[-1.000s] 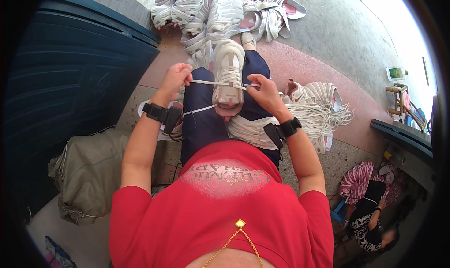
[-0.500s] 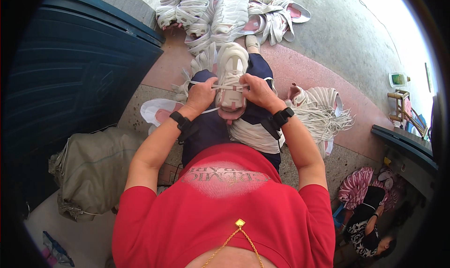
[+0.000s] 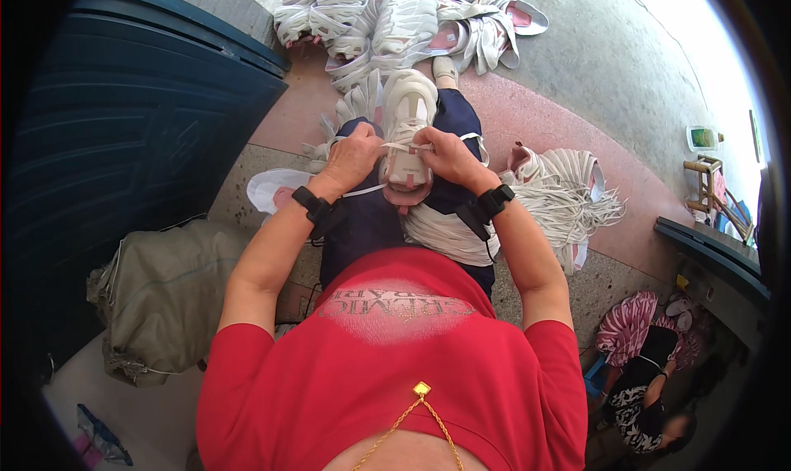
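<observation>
- Sneaker, white, sits on the lap, toe pointing away.
- Left hand and right hand both pinch the white lace across it.
- Looks light with a stiff sole; the lace is soft, best gripped near its ends.
- Grey sack at left, contents hidden.

Bright daylight, overexposed right, fisheye vignette

The fingertips of both hands are hidden behind the shoe and lace. The shoe pile is cut off at the top edge
</observation>
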Motion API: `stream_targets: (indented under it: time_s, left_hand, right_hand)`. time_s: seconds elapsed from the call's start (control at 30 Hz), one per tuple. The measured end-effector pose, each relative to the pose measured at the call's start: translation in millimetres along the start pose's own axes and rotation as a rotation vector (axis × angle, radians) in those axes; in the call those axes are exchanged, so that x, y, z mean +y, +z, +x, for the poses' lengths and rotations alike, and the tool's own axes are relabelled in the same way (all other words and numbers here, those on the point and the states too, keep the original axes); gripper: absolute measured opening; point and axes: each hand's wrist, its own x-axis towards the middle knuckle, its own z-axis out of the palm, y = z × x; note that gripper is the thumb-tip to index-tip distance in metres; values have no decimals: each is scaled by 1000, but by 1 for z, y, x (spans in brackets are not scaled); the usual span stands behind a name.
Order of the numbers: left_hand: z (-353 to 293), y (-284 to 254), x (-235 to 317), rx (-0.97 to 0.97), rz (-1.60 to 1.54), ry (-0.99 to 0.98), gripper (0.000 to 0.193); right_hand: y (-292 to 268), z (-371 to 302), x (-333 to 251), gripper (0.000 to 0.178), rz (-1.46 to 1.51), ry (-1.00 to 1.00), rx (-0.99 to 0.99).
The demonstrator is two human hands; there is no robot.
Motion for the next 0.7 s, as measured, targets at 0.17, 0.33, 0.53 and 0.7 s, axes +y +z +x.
stream_targets:
  time_s: [0.17,0.33,0.53,0.7]
  left_hand:
    - [27,-6,2,-318,-389,-286,24]
    - [42,-19,-27,-682,-1083,-1037,28]
    - [34,-34,-67,-720,-1130,-1145,26]
    - [26,-69,-94,-503,-973,-926,20]
  right_hand:
    - [-2,6,10,29,241,307,-53]
    - [6,22,-12,32,-144,293,7]
    - [-6,11,-8,34,-217,233,116]
    - [-23,-17,-10,31,-17,363,274]
